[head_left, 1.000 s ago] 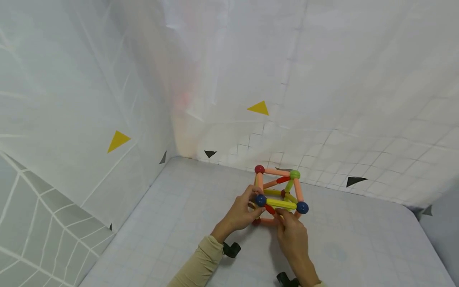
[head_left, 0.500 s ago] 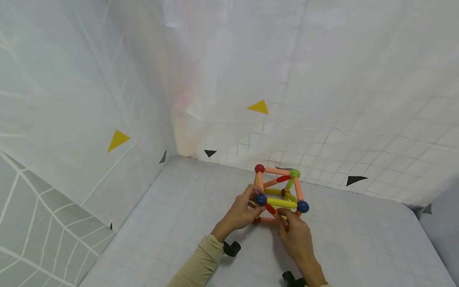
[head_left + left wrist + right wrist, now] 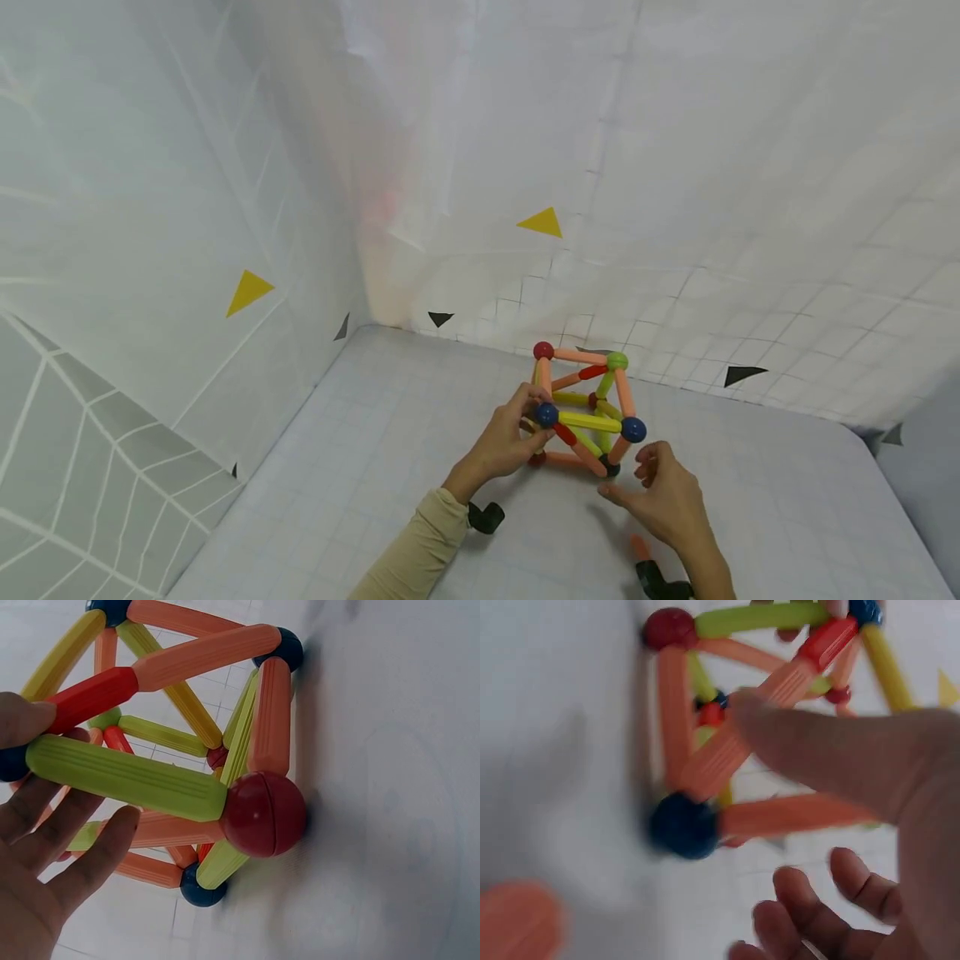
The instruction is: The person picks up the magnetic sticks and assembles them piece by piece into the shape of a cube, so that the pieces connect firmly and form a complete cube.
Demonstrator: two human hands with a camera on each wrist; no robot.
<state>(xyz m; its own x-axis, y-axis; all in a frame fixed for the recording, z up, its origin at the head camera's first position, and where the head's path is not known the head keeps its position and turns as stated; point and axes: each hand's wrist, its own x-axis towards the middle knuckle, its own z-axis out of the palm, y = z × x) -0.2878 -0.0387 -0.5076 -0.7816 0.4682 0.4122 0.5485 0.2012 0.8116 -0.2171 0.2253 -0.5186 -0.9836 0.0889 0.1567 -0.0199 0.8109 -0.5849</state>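
Note:
A cube-like frame of magnetic sticks and balls stands on the table in the head view. My left hand pinches its upper front-left corner at a blue ball; the left wrist view has the thumb against the ball and the end of a red stick. From that corner, a red-and-orange diagonal slants down to a dark blue ball at the lower right. My right hand is beside this lower corner, fingers loosely bent, holding nothing. In the right wrist view, its thumb overlaps the diagonal; contact cannot be told.
A loose orange stick lies on the white table near my right wrist. Dark wrist-worn devices show beneath both forearms. Behind the frame rises a pale sheet wall; another wall bounds the left.
My right hand has let go of the diagonal's lower part and drawn off to the right, uncovering the lower corner ball. The left hand keeps its hold; the frame stays put.

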